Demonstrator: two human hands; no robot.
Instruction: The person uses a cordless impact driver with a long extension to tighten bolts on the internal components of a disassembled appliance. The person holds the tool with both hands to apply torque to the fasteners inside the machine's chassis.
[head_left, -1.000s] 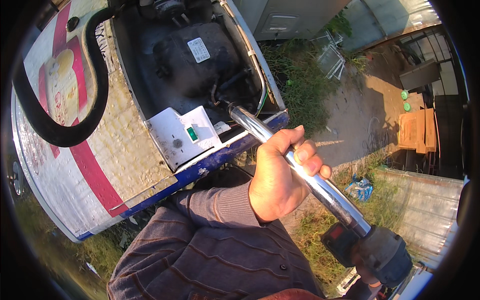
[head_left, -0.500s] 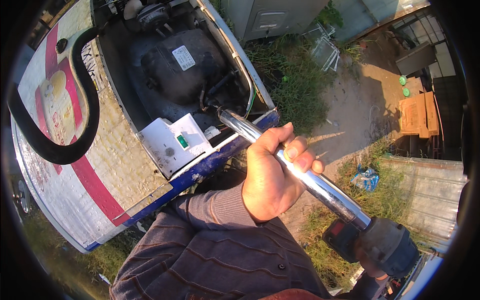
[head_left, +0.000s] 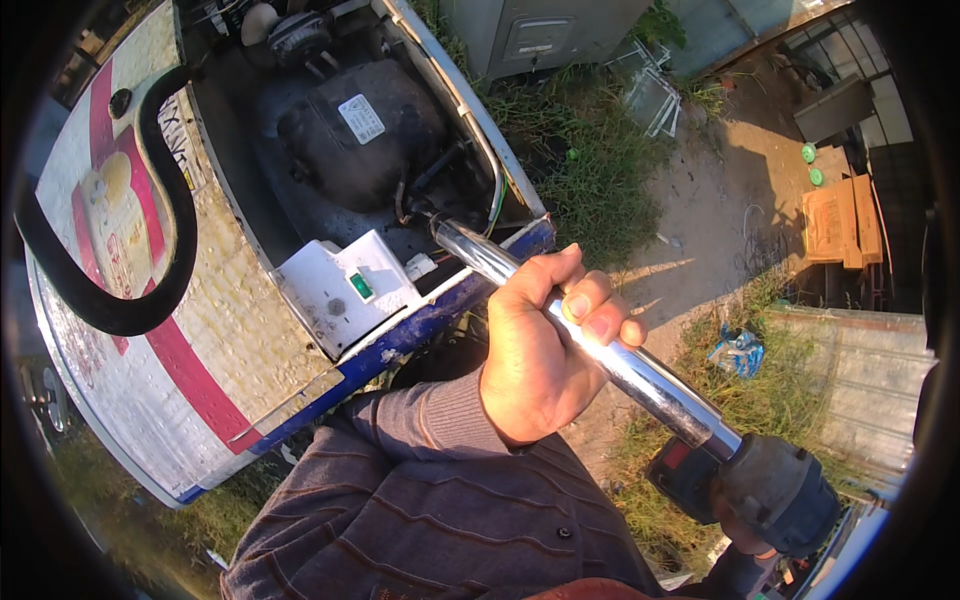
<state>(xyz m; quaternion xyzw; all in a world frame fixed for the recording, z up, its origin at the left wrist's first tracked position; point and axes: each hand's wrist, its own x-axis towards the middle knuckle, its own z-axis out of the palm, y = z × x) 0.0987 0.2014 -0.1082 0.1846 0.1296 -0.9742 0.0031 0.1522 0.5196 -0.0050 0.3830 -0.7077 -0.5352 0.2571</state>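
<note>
My left hand (head_left: 540,350) is closed round the long chrome tube (head_left: 660,390) of a dark power tool (head_left: 780,490). At the lower right my right hand (head_left: 742,530) grips the tool's body, partly hidden by it. The tube's far end sits among thin pipes inside an open machine housing, beside a black compressor (head_left: 365,140); what exactly it touches is too small to tell. A white box (head_left: 320,300) with a green switch (head_left: 360,285) is at the housing's lower corner. A curved black hose (head_left: 130,312) lies over the striped outer casing (head_left: 200,390).
A grey metal cabinet (head_left: 540,40) stands behind the housing, near grass and white metal scraps (head_left: 655,100). Cardboard (head_left: 830,225) leans at the right beside two green round objects. A crumpled blue-white bag (head_left: 737,350) lies on weeds beside pale sheet metal (head_left: 860,380).
The machine, the tube and my left hand have shifted leftward in the picture, mostly together, while the tool's body sits a little further right. Both hands keep their grip.
</note>
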